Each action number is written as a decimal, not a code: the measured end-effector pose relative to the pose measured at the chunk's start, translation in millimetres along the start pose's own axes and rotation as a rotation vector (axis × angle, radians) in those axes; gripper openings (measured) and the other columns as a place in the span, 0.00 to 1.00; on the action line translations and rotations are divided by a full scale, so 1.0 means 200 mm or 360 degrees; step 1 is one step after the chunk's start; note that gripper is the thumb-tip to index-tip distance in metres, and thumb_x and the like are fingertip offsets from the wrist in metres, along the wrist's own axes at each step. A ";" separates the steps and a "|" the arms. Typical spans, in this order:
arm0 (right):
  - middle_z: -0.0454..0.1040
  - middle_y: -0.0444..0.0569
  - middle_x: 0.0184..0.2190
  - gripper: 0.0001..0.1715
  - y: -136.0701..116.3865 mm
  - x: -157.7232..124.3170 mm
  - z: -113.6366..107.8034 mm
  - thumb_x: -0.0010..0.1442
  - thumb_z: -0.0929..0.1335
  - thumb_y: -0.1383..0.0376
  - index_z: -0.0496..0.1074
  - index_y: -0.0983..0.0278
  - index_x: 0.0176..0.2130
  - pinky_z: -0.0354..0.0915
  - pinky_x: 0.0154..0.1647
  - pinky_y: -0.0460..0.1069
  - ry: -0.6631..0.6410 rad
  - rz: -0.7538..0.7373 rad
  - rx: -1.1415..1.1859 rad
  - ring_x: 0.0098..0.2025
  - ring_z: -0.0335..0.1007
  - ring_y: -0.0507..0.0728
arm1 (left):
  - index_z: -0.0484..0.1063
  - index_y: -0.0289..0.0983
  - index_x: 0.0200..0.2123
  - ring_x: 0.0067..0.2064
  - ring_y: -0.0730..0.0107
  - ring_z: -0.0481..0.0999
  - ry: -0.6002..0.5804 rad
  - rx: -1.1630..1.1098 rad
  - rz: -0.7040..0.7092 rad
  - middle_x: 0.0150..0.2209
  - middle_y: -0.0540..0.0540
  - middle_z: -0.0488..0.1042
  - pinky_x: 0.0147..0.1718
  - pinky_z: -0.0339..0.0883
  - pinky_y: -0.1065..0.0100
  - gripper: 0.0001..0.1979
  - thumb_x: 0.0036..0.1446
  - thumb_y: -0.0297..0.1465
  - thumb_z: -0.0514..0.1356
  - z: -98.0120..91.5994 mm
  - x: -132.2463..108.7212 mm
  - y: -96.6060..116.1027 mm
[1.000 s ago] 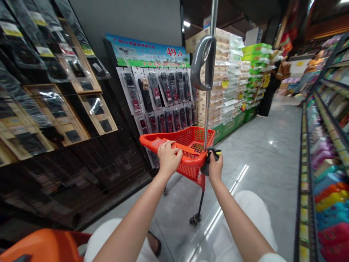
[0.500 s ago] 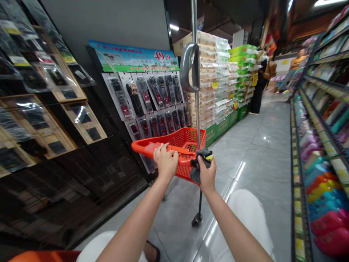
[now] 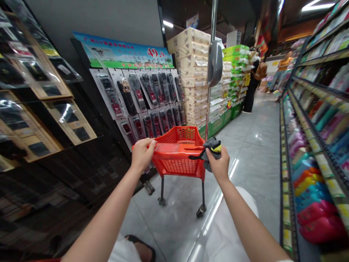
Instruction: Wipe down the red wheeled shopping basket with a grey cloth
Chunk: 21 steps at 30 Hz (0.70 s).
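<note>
A small red shopping cart (image 3: pixel 178 165) with a perforated plastic basket stands in front of me on thin legs with casters. My left hand (image 3: pixel 142 154) is closed round the left end of its red handle (image 3: pixel 171 148). My right hand (image 3: pixel 219 162) grips a bunched grey cloth item (image 3: pixel 208 154) with black edging and a yellow patch. That item lies against the handle's right end, and whether the hand also touches the handle cannot be seen. Just beyond it rises the cart's metal pole (image 3: pixel 208 109), with a grey plastic piece (image 3: pixel 215 63) on it.
Packaged belts (image 3: pixel 136 92) hang on a display at the left. Stacked cartons (image 3: pixel 192 69) stand behind the cart. Shelves (image 3: pixel 311 153) of colourful goods line the right side. A person with a brown backpack (image 3: pixel 261 71) stands up the tiled aisle (image 3: pixel 253 138).
My left hand has shifted left along the handle to its end. The cart has turned to face more squarely away from me. My right hand still holds the grey cloth item.
</note>
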State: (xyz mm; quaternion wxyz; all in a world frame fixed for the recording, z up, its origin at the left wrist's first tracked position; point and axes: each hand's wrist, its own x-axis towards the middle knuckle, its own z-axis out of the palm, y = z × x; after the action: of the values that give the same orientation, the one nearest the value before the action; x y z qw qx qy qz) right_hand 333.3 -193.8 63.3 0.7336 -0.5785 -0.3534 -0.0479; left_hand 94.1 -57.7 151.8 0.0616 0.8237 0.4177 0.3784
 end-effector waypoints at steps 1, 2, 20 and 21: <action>0.72 0.48 0.34 0.17 0.01 0.01 0.00 0.54 0.69 0.53 0.70 0.65 0.35 0.64 0.43 0.51 0.0036 0.0018 -0.0018 0.36 0.67 0.55 | 0.79 0.37 0.37 0.46 0.61 0.77 -0.0044 0.0131 -0.0036 0.41 0.42 0.80 0.50 0.65 0.62 0.23 0.61 0.41 0.47 -0.01 0.03 -0.05; 0.72 0.48 0.34 0.17 0.03 0.03 0.01 0.55 0.68 0.53 0.70 0.65 0.36 0.64 0.42 0.51 0.0086 0.0057 -0.0025 0.36 0.67 0.55 | 0.79 0.37 0.36 0.43 0.61 0.77 -0.0129 0.0239 -0.0010 0.39 0.42 0.81 0.50 0.65 0.62 0.24 0.61 0.41 0.45 -0.01 0.05 -0.09; 0.71 0.59 0.42 0.25 0.11 0.12 0.05 0.58 0.66 0.54 0.64 0.68 0.49 0.60 0.45 0.52 0.0470 0.0123 -0.0461 0.43 0.66 0.61 | 0.79 0.39 0.30 0.37 0.60 0.78 -0.0261 0.0810 0.0100 0.34 0.42 0.81 0.34 0.57 0.65 0.33 0.65 0.43 0.37 0.13 0.00 0.03; 0.71 0.59 0.43 0.23 0.10 0.12 0.06 0.58 0.66 0.56 0.65 0.68 0.48 0.60 0.45 0.52 0.0452 0.0108 -0.0498 0.44 0.66 0.62 | 0.79 0.39 0.30 0.37 0.60 0.78 -0.0249 0.0812 0.0100 0.34 0.42 0.81 0.34 0.57 0.64 0.33 0.65 0.43 0.37 0.14 -0.01 0.04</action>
State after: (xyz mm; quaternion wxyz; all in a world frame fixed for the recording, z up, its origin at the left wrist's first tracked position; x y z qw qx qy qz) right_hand 355.7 -167.9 61.7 0.6783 -0.6844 -0.2152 -0.1585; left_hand 117.7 -57.9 134.4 -0.1278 0.8518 0.4679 0.1978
